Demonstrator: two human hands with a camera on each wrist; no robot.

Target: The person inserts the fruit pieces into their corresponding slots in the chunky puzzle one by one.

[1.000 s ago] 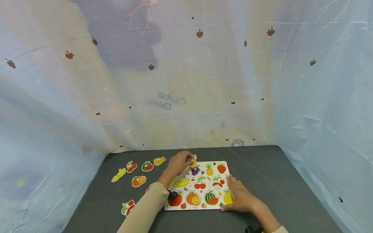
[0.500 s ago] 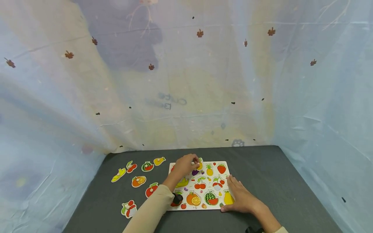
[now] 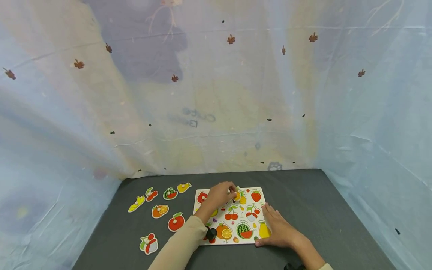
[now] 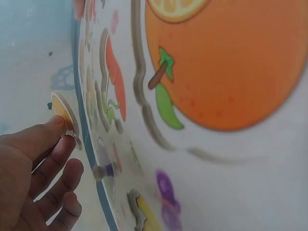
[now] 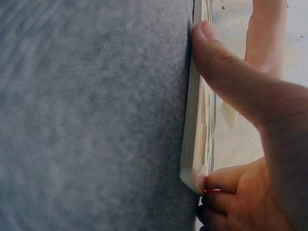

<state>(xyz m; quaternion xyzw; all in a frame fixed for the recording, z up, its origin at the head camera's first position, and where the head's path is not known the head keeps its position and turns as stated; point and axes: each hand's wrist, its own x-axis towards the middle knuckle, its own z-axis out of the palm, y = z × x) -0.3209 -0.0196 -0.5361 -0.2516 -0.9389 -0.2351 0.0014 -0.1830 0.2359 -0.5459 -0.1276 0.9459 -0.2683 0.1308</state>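
My left hand (image 3: 221,195) pinches a yellow pineapple puzzle piece (image 3: 237,196) between thumb and fingertips, above the top row of a white fruit puzzle board (image 3: 248,217). In the left wrist view the pineapple piece (image 4: 65,109) is tilted, standing off the board's surface. Beneath it in the head view is the printed pineapple (image 3: 243,198). My right hand (image 3: 281,228) rests at the board's right edge, fingers fairly straight and thumb at the near corner. The right wrist view shows the thumb (image 5: 226,67) on the board's rim. The left forearm hides part of the board's lower left.
Several loose fruit pieces lie left of the board, among them an apple (image 3: 176,222), an orange (image 3: 160,211), a watermelon (image 3: 170,194), a pear (image 3: 183,187) and bananas (image 3: 136,204). The dark grey table (image 3: 314,210) ends at a hanging patterned sheet (image 3: 216,112).
My left hand has carried the pineapple piece rightward along the board's top row, from near the grapes to the printed pineapple. The right hand has stayed at the edge.
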